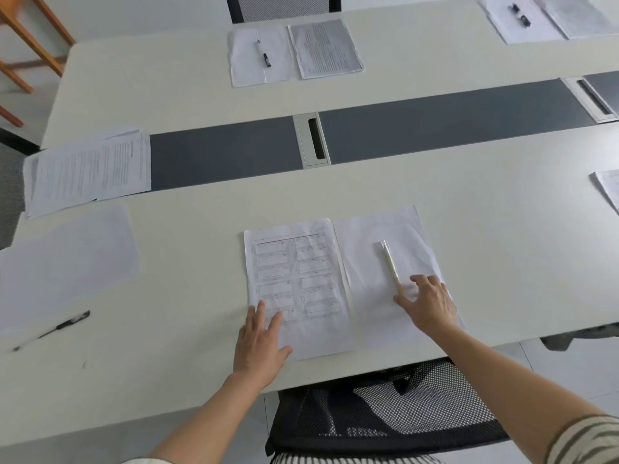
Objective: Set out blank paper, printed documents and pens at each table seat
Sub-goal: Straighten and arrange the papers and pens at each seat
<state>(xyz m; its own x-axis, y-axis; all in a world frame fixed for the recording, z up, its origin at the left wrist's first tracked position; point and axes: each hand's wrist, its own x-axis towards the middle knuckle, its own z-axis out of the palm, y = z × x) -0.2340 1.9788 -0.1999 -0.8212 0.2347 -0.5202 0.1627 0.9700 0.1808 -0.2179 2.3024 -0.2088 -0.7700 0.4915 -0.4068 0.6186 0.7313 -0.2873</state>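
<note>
Now left hand point(259, 343) (flat) on document point(294, 272)

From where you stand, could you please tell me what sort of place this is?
Probably a meeting room: a long white table with a cable port in its grey centre strip, mesh office chairs at the seats, and printed documents beside pens.

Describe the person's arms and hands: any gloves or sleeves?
Both the left hand and right hand are bare: no gloves, rings or watch show. The forearms are uncovered. A pale, dark-striped sleeve covers the right upper arm.
</note>
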